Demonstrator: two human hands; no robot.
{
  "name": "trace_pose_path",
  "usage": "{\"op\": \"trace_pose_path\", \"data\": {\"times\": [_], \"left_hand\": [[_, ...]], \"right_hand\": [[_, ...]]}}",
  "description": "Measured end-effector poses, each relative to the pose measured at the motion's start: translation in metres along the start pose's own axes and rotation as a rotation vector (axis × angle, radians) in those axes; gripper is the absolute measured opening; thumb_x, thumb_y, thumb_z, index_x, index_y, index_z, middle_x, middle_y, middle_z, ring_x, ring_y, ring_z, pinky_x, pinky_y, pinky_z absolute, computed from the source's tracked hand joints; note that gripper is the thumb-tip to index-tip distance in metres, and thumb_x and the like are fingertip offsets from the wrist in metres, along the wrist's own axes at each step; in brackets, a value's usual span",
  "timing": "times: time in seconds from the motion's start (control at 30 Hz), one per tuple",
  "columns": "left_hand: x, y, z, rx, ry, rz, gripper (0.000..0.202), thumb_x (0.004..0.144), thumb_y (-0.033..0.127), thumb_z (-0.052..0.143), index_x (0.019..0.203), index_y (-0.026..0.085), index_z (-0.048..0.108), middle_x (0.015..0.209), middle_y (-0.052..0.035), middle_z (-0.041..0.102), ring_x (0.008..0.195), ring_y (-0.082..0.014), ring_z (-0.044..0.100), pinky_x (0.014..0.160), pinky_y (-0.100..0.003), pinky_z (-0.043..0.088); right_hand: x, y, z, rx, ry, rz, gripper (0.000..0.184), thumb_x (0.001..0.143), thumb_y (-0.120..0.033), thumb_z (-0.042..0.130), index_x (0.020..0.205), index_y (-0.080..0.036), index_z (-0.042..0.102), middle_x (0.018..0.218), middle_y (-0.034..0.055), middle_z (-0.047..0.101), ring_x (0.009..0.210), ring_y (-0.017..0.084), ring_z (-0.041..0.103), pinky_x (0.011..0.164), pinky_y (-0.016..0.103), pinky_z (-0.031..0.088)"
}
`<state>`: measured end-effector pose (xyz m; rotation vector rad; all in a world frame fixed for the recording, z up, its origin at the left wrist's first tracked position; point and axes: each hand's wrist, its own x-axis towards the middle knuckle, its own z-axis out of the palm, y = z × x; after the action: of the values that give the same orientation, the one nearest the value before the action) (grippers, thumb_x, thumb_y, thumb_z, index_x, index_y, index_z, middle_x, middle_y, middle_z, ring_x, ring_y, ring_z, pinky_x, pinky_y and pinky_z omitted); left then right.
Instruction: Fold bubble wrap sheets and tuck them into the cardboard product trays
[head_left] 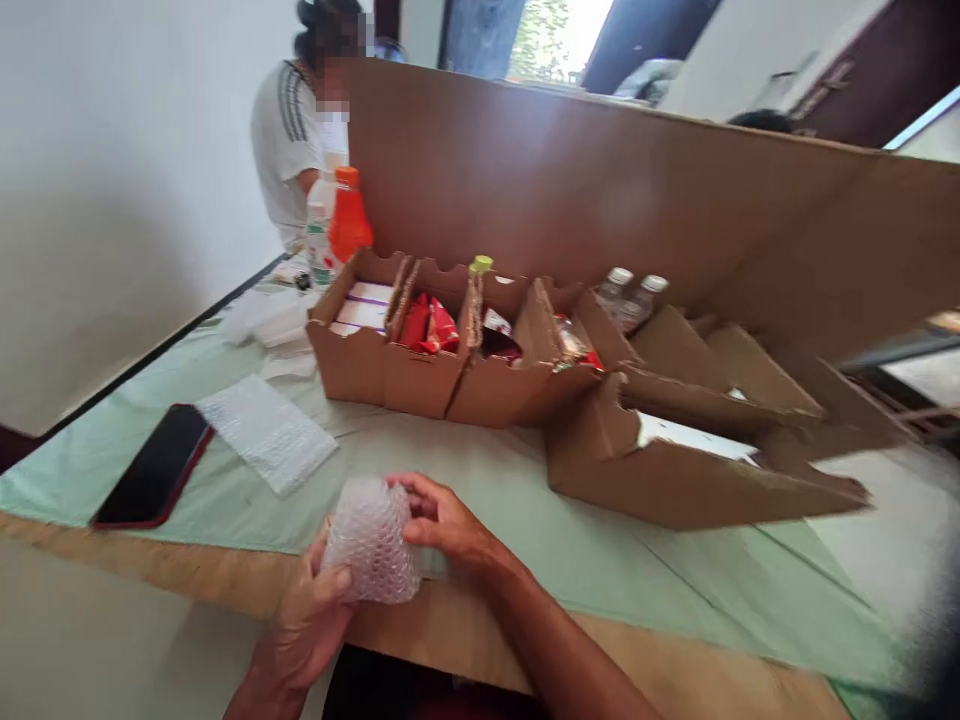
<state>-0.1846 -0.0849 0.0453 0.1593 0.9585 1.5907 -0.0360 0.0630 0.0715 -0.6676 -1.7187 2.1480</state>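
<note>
The left hand (311,610) grips a rounded, clear bubble-wrap bundle (371,545) above the green-clothed desk (637,575); the right hand (446,525), fingers curled, touches the bundle's right side. Beyond the left hand lies a flat, translucent bubble-wrap sheet (268,432).

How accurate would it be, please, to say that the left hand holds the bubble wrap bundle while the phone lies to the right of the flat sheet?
Not quite: the phone lies to the left of the flat sheet, as the head view shows; the left hand does hold the bubble wrap bundle.
</note>
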Motion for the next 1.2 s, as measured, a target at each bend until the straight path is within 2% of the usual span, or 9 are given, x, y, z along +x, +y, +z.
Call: {"op": "trace_pose_path", "data": {"times": [0.13,0.27,0.4,0.53,0.67,0.77,0.93,1.07,1.2], "left_hand": [[-0.006,-0.028,0.029,0.000,-0.111,-0.123,0.086,0.054,0.049,0.096,0.134,0.037,0.067,0.130,-0.0057,0.073,0.128,-0.0370,0.063,0.105,-0.046,0.055],[-0.015,-0.058,0.053,-0.071,-0.255,-0.456,0.090,0.047,0.072,0.090,0.130,0.041,0.070,0.132,-0.0055,0.072,0.131,-0.0418,0.060,0.102,-0.054,0.057],[-0.019,-0.103,0.072,0.008,-0.345,-0.601,0.078,0.056,0.051,0.094,0.128,0.031,0.073,0.122,-0.0112,0.076,0.125,-0.0429,0.064,0.103,-0.056,0.056],[-0.004,-0.132,0.074,0.011,-0.198,-0.563,0.046,0.054,0.039,0.093,0.097,0.027,0.083,0.097,-0.0079,0.082,0.101,-0.0372,0.076,0.097,-0.050,0.061],[0.024,-0.119,0.073,-0.007,-0.003,-0.421,0.037,0.052,0.021,0.086,0.088,0.029,0.081,0.067,0.0009,0.077,0.074,-0.0269,0.078,0.092,-0.042,0.064],[0.036,-0.100,0.078,0.006,0.068,-0.381,0.044,0.051,0.016,0.083,0.094,0.027,0.080,0.065,-0.0006,0.077,0.082,-0.0312,0.079,0.097,-0.047,0.061],[0.030,-0.094,0.085,0.074,-0.054,-0.609,0.029,0.047,0.014,0.084,0.074,0.022,0.078,0.075,-0.0070,0.080,0.111,-0.0405,0.073,0.101,-0.053,0.058],[0.026,-0.097,0.081,0.096,-0.032,-0.556,0.019,0.046,0.017,0.085,0.056,0.020,0.070,0.059,-0.0045,0.073,0.099,-0.0392,0.076,0.092,-0.049,0.063],[0.025,-0.083,0.084,0.226,-0.013,-0.506,0.028,0.044,0.018,0.088,0.065,0.020,0.069,0.058,-0.0030,0.070,0.087,-0.0354,0.077,0.079,-0.043,0.065]], "right_hand": [[-0.078,0.015,-0.020,0.176,0.282,0.081,0.050,0.067,-0.060,0.086,0.083,-0.017,0.068,0.072,-0.0031,0.060,0.065,0.011,0.052,0.064,0.025,0.040],[-0.142,0.006,-0.036,0.138,0.407,0.106,0.046,0.068,-0.059,0.084,0.075,-0.018,0.065,0.065,-0.0040,0.054,0.060,0.009,0.043,0.056,0.022,0.033],[-0.183,0.003,-0.055,0.021,0.522,0.093,0.038,0.072,-0.049,0.080,0.069,-0.018,0.059,0.061,-0.0058,0.047,0.058,0.008,0.037,0.053,0.021,0.028],[-0.212,0.005,-0.076,-0.019,0.683,0.073,0.035,0.075,-0.046,0.075,0.067,-0.019,0.054,0.060,-0.0063,0.041,0.057,0.008,0.033,0.052,0.023,0.025],[-0.238,0.003,-0.093,-0.093,0.819,0.068,0.031,0.078,-0.045,0.074,0.071,-0.020,0.057,0.061,-0.0057,0.041,0.057,0.010,0.034,0.053,0.024,0.025],[-0.251,0.002,-0.105,-0.148,0.901,0.051,0.027,0.079,-0.042,0.072,0.071,-0.020,0.058,0.062,-0.0053,0.042,0.057,0.010,0.035,0.053,0.025,0.027],[-0.259,0.005,-0.125,-0.187,0.937,0.004,0.021,0.081,-0.038,0.070,0.075,-0.019,0.062,0.063,-0.0051,0.045,0.058,0.010,0.038,0.054,0.024,0.030],[-0.263,0.012,-0.136,-0.201,0.977,0.013,0.026,0.081,-0.041,0.070,0.073,-0.019,0.059,0.065,-0.0048,0.045,0.060,0.010,0.039,0.055,0.023,0.032],[-0.272,0.020,-0.142,-0.192,1.021,0.060,0.029,0.081,-0.045,0.070,0.074,-0.019,0.060,0.065,-0.0041,0.047,0.060,0.012,0.042,0.055,0.024,0.034]]}}
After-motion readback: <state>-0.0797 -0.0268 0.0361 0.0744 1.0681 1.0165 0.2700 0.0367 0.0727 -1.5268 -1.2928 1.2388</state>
